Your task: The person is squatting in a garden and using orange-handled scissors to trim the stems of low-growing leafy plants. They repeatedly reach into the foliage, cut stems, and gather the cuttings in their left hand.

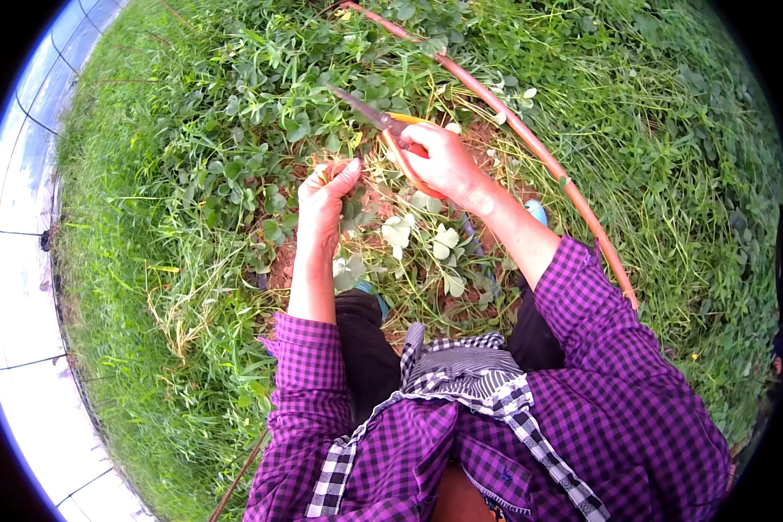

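Observation:
My right hand [440,163] grips a pair of scissors [368,114] by the orange handles. Its dark blades point away to the upper left, over green leaves, and look nearly closed. To the left and slightly lower, my left hand [323,205] is pinched around thin plant stems, with the thumb on top. How many stems it holds is hidden by the fingers. Below and between both hands, loose leafy cuttings [445,240] show pale undersides among trailing stems. Low strawberry-like plants [235,173] grow to the left of my left hand.
A reddish pipe or hose [528,134] curves through the plants on the right. Tall grass [124,215] rises at left beside a pale wire-lined sheet [16,274]. Patches of reddish soil [282,264] show. My light-blue shoes [535,211] stand among the stems.

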{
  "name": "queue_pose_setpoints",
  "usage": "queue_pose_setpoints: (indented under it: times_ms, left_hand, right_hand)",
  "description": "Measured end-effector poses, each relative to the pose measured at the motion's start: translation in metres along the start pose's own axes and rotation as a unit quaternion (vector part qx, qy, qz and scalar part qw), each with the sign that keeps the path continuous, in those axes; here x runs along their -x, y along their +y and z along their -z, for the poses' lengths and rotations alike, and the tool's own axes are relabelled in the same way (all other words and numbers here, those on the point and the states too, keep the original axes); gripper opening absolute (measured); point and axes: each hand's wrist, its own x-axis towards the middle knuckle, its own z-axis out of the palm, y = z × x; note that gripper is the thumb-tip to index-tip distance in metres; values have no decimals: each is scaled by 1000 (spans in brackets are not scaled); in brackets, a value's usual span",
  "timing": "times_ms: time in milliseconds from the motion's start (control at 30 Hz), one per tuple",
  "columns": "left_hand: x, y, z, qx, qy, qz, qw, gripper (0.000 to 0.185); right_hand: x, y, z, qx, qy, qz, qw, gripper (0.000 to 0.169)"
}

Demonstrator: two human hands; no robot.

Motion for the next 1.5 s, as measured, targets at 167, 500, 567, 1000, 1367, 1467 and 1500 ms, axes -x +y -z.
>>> queue_pose_setpoints:
  times_ms: [167, 500, 567, 1000, 1367, 1467, 1500]
  left_hand:
    - [-21, -7, 31, 38, 70, -57, 995, 8]
    - [-21, -1, 40, 107, 127, -95, 982, 13]
    - [-21, -3, 41, 104, 123, -93, 982, 12]
    - [-17, -1, 31, 106, 96, -71, 987, 10]
    - [-20, -6, 34, 71, 86, -50, 992, 10]
    - [-18, -1, 37, 102, 64, -25, 992, 13]
    - [-17, 3, 38, 119, 53, -14, 991, 14]
  right_hand:
    - [20, -7, -6, -174, -185, -126, 959, 33]
    - [53, -14, -6, -234, -412, -106, 874, 38]
    - [50, -24, -2, -258, -416, -206, 848, 47]
    - [44, -23, -5, -312, -334, -252, 853, 62]
    - [42, -15, -11, -327, -280, -269, 861, 50]
    - [34, -17, -5, -363, -160, -254, 882, 38]
    - [29, -13, -5, -368, -107, -241, 892, 36]
